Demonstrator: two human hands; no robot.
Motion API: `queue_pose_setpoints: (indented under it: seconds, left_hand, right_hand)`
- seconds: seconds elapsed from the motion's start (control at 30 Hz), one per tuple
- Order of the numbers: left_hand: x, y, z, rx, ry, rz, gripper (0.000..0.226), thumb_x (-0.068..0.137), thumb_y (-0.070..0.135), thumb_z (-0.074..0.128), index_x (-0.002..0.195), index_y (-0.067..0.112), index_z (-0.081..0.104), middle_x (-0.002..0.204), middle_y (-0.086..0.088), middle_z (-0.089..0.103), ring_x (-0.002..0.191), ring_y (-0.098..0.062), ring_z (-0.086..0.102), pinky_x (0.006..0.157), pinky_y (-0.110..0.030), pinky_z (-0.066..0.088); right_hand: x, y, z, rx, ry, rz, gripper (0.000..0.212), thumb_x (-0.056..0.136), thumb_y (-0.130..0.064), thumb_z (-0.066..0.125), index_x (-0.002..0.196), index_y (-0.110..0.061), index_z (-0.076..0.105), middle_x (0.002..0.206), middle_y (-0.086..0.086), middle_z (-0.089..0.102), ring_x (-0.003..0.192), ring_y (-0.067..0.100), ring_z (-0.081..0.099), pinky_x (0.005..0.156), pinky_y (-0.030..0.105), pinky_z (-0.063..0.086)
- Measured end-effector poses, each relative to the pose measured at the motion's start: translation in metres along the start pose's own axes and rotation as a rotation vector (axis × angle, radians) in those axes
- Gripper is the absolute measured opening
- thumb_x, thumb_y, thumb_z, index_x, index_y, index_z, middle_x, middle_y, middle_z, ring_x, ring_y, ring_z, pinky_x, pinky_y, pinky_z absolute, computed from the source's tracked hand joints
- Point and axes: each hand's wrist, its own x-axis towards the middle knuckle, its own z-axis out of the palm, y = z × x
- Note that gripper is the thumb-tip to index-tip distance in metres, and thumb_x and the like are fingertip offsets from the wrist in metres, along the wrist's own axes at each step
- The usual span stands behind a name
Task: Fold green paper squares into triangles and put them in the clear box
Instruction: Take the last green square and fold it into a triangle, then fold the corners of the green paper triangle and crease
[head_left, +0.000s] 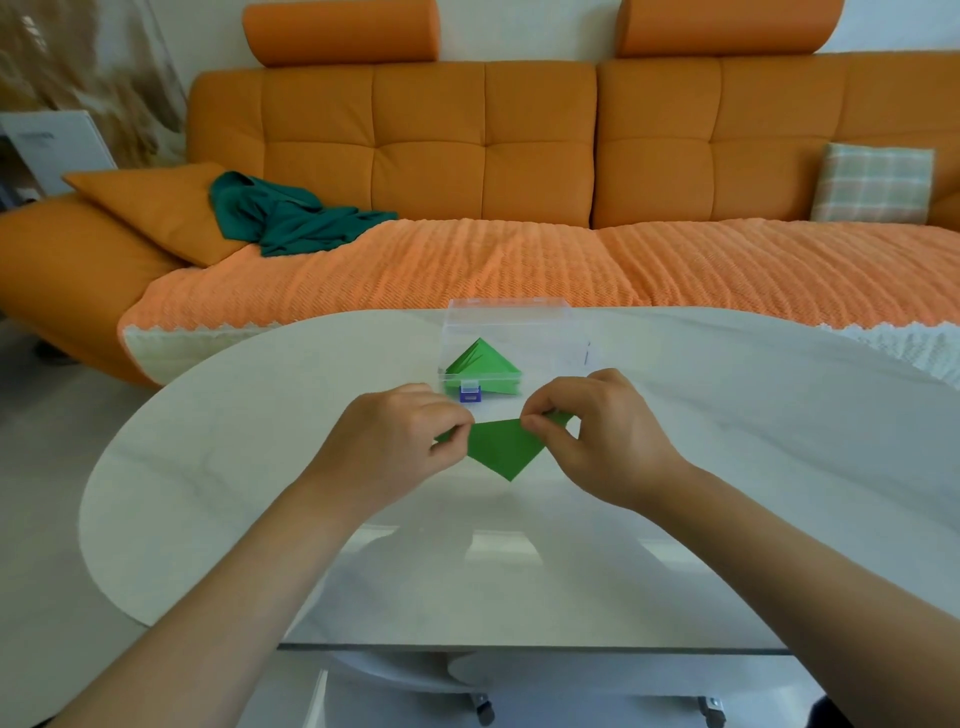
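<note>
Triangle (506, 449), 1, pinched by left hand (395, 441), right hand (605, 434); 1 clear box (545, 332).

Bright soft daylight; tabletop (498, 561) glare; edges warped, blurred.

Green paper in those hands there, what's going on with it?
A person pinches a folded green paper by its two upper corners, left hand on one and right hand on the other, its point toward the person, over a white table. Just beyond it stands the clear box, which already holds a few folded green triangles. This piece is not in the box yet.
</note>
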Motion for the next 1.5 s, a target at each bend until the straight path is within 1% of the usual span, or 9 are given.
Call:
queue_pose_setpoints:
  seconds: [0.33,0.53,0.7,0.87,1.1,1.2,1.3,1.37,1.5]
  left_hand:
    - [-0.020,-0.042,-0.019,-0.080,-0.056,-0.335,0.029,0.089,0.035,0.044,0.090,0.025,0.071,0.083,0.014,0.068,0.079,-0.007,0.061,0.066,-0.034,0.054]
    - [-0.014,0.007,-0.006,-0.320,-0.130,-0.286,0.037,0.090,0.053,0.051,0.110,0.031,0.072,0.099,0.021,0.067,0.100,0.003,0.057,0.086,-0.023,0.049]
    - [-0.005,0.025,0.002,-0.338,-0.175,-0.286,0.011,0.088,0.038,0.068,0.091,0.032,0.077,0.078,0.019,0.067,0.082,-0.003,0.058,0.069,-0.030,0.051]
    - [-0.002,0.018,-0.002,-0.344,-0.231,-0.408,0.007,0.091,0.031,0.067,0.090,0.029,0.075,0.078,0.021,0.062,0.077,0.008,0.054,0.063,-0.016,0.039]
    - [-0.004,0.012,0.003,-0.450,-0.303,-0.631,0.009,0.096,0.030,0.060,0.089,0.029,0.067,0.083,0.011,0.068,0.077,-0.007,0.061,0.072,-0.027,0.048]
    - [-0.003,0.013,0.006,-0.649,-0.216,-0.834,0.010,0.097,0.024,0.059,0.091,0.024,0.067,0.084,0.007,0.070,0.076,-0.010,0.062,0.068,-0.023,0.045]
    - [0.000,0.021,0.008,-0.877,-0.149,-1.044,0.017,0.098,0.021,0.056,0.089,0.017,0.069,0.075,0.005,0.068,0.064,-0.009,0.058,0.057,-0.019,0.044]
    - [0.001,0.025,0.008,-1.009,-0.142,-1.108,0.018,0.099,0.019,0.054,0.090,0.014,0.069,0.071,0.001,0.067,0.059,-0.012,0.059,0.051,-0.019,0.045]
    - [0.003,0.028,0.007,-1.155,-0.142,-1.132,0.016,0.099,0.015,0.053,0.103,0.008,0.067,0.084,-0.011,0.075,0.073,-0.021,0.070,0.059,-0.026,0.054]
  right_hand:
    - [0.004,0.011,-0.015,0.096,-0.111,0.237,0.012,0.092,-0.024,0.066,0.085,-0.031,0.072,0.079,-0.016,0.070,0.075,0.007,0.062,0.070,0.027,0.051]
    - [0.005,-0.004,-0.009,0.190,-0.310,0.222,0.003,0.087,-0.030,0.073,0.086,-0.029,0.076,0.082,-0.019,0.071,0.081,0.003,0.063,0.077,0.021,0.049]
    - [0.008,-0.009,-0.008,0.213,-0.306,0.212,0.005,0.082,-0.033,0.077,0.082,-0.028,0.077,0.079,-0.014,0.072,0.078,0.006,0.063,0.073,0.022,0.050]
    - [0.010,-0.004,-0.012,0.259,-0.246,0.317,0.008,0.082,-0.033,0.077,0.076,-0.028,0.075,0.072,-0.015,0.071,0.071,0.002,0.063,0.068,0.020,0.052]
    - [0.011,0.003,-0.005,0.125,-0.102,0.375,0.013,0.088,-0.037,0.069,0.077,-0.031,0.067,0.074,-0.018,0.067,0.072,0.002,0.060,0.068,0.027,0.050]
    - [0.007,0.002,-0.004,0.102,0.008,0.237,0.003,0.090,-0.031,0.066,0.090,-0.033,0.064,0.088,-0.020,0.064,0.075,0.005,0.060,0.073,0.030,0.051]
    - [0.001,-0.005,-0.001,0.096,-0.128,-0.059,0.040,0.080,-0.031,0.074,0.117,-0.029,0.060,0.117,-0.010,0.057,0.100,0.006,0.057,0.085,0.023,0.046]
    - [-0.001,-0.007,0.005,-0.014,-0.219,-0.158,0.054,0.073,-0.035,0.079,0.123,-0.031,0.057,0.130,-0.004,0.051,0.114,0.014,0.053,0.093,0.031,0.042]
    - [0.000,-0.007,0.009,-0.049,-0.131,-0.177,0.023,0.082,-0.044,0.069,0.102,-0.034,0.067,0.128,-0.004,0.054,0.111,0.018,0.056,0.089,0.043,0.045]
